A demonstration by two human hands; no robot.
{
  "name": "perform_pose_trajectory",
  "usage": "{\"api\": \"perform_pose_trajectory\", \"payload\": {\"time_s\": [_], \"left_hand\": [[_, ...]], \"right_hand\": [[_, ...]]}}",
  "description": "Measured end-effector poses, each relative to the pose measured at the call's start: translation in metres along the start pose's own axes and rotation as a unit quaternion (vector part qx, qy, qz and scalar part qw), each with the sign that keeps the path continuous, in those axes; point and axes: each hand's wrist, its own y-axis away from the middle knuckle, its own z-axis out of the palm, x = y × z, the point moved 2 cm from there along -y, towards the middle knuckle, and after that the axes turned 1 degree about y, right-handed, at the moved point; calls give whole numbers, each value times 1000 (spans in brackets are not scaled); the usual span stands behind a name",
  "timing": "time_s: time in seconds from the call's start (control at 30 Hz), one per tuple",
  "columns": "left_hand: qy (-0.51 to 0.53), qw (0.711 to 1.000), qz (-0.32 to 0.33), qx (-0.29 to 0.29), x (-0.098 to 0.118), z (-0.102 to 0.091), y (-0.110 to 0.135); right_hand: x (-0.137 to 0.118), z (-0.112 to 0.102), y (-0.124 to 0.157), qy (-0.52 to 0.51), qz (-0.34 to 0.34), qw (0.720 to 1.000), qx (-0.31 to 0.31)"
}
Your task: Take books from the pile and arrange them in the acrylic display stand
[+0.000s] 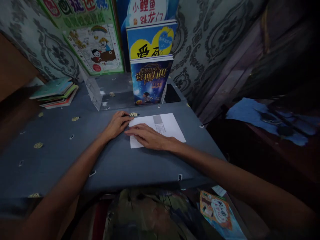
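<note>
A white printed page [173,128], with a grey block and small text near its middle, lies on the table; whether it is a loose sheet or part of a booklet I cannot tell. Across its left half rests my right hand [147,136], palm down, fingers stretched out towards the left edge. My left hand [117,124] is on the tablecloth beside the page's upper left corner, its fingers slightly bent and apart, the tips reaching the edge. Neither hand visibly grips anything.
Behind the page, several upright books [151,80] stand in a clear acrylic holder [93,91]. A dark flat object [172,93] lies right of them. Stacked books [56,93] are at the left. Another book [217,211] lies below the table's front edge.
</note>
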Motion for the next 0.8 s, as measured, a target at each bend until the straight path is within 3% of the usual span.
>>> {"api": "perform_pose_trajectory", "payload": {"time_s": [0.2,0.37,0.6,0.8], "left_hand": [[-23,1000,-6,0,7,0,5],[-70,997,-14,-11,15,4,13],[-92,995,-31,-22,20,6,17],[-124,989,-54,-51,39,-4,12]], "right_hand": [[-41,10,37,3,-2,999,-32],[-56,17,54,42,8,998,-34],[-43,-6,113,82,142,986,39],[-22,-24,155,163,194,958,136]]}}
